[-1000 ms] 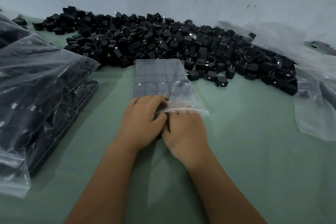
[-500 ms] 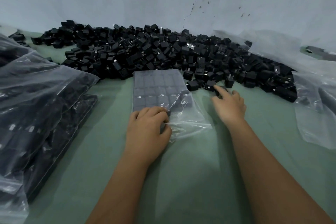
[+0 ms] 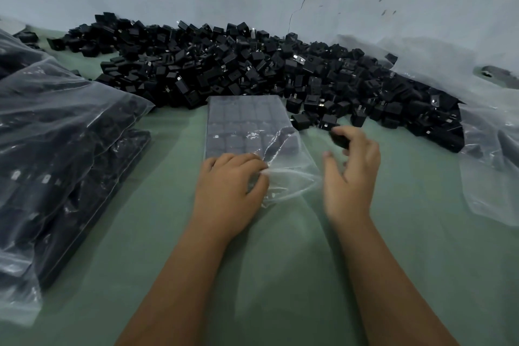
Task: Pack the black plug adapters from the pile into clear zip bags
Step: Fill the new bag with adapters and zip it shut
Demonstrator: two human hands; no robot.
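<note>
Filling step: my left hand (image 3: 230,185) pinches the zip bag (image 3: 247,132) mouth on the worktop (image 3: 421,233), right hand (image 3: 351,174) grips one adapter (image 3: 338,139) nr the pile (image 3: 252,70); next, prob. slide it into the last row w/ care.

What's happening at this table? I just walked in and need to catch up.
A person is packing black adapters into a clear bag lying flat on the green table. The left hand holds the bag's open mouth, with rows of adapters already inside. The right hand pinches one adapter near the opening, not yet in. A big pile waits behind, and filled bags are stacked at the left.
</note>
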